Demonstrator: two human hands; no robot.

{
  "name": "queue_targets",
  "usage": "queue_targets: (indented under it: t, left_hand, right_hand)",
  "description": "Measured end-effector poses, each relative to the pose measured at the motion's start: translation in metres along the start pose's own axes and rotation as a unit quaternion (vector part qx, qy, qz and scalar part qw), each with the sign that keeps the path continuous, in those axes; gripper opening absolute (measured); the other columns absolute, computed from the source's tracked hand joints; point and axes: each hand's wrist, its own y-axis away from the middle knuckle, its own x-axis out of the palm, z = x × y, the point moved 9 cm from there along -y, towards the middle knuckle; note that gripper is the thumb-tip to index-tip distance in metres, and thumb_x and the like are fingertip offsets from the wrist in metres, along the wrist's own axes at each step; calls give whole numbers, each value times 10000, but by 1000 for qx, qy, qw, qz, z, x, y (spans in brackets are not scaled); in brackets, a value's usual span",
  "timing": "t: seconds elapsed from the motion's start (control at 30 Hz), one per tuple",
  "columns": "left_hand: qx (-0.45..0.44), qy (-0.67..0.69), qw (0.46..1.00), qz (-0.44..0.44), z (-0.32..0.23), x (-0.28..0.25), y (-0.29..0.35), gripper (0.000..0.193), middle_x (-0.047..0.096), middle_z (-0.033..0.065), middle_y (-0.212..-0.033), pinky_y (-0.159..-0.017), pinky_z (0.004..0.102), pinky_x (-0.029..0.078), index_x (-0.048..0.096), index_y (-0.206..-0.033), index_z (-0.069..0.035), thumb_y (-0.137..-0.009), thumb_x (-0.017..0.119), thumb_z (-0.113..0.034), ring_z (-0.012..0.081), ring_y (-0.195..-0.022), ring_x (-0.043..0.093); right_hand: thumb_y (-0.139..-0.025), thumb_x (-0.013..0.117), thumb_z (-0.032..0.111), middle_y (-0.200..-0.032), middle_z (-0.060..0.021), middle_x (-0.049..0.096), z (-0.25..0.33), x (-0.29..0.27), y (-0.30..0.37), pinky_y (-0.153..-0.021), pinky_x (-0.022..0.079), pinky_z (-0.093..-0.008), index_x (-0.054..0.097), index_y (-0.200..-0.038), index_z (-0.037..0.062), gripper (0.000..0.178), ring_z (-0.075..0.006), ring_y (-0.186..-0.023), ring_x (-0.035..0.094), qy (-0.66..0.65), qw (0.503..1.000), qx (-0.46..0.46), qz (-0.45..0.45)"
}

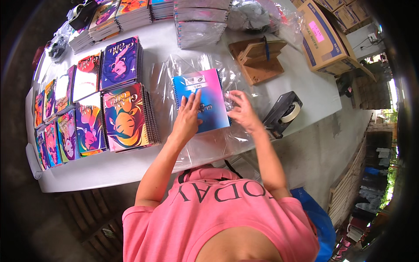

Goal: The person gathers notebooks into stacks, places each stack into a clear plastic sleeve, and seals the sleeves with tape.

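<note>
Here's the blue-and-pink notebook (214, 89), lying on clear plastic (192, 150) on the table (314, 102). The left hand (187, 118) rests flat on its cover, fingers extended and clasping nothing, probably to steady it. The right hand (242, 111) curls at the notebook's right edge; whether it's pinching plastic, I can't tell. A white barcode sticker (196, 81) and upside-down lettering mark the cover. Right of the notebook, a tape dispenser (281, 114), likely for easy reach; left of it, stacked notebooks (124, 115) with titled covers; beyond, rightward, a printed box (325, 39).

The left hand (187, 120) rests on a spiral notebook (215, 97) over clear plastic (193, 149), the right hand (244, 114) near the notebook's edge.
</note>
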Motion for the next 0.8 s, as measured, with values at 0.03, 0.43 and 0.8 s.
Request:
queue_targets:
  t: [0.03, 0.43, 0.8]
  left_hand:
    - [-18, -56, 998, 31, -11, 4, -6, 857, 294, 194, -1449, -1045, 594, 285, 175, -1471, -231, -771, 626, -27, 513, -1298, 270]
    - [-50, -113, 990, 63, -29, 5, -14, 659, 417, 100, -1263, -839, 718, 423, 356, -1392, -91, -769, 466, 94, 595, -1221, 294]
    - [-40, -116, 992, 38, -36, 0, -9, 669, 399, 90, -1295, -845, 715, 419, 330, -1406, -135, -788, 450, 92, 566, -1238, 308]
  right_hand:
    - [-703, 628, -62, -1316, -192, 492, 8, 15, -4, -702, 498, -302, 456, -1228, 34, 560, -190, -739, 583, 30, 998, -49, -6]
    - [-762, 676, 115, -1006, -124, 652, 19, 18, 70, -759, 467, -440, 408, -1350, 157, 647, -351, -874, 623, 561, 825, 67, -7]
    - [-784, 739, 102, -1078, -119, 598, 14, -34, -144, -875, 451, -291, 509, -1221, 39, 498, -144, -1018, 562, -56, 998, -41, -9]
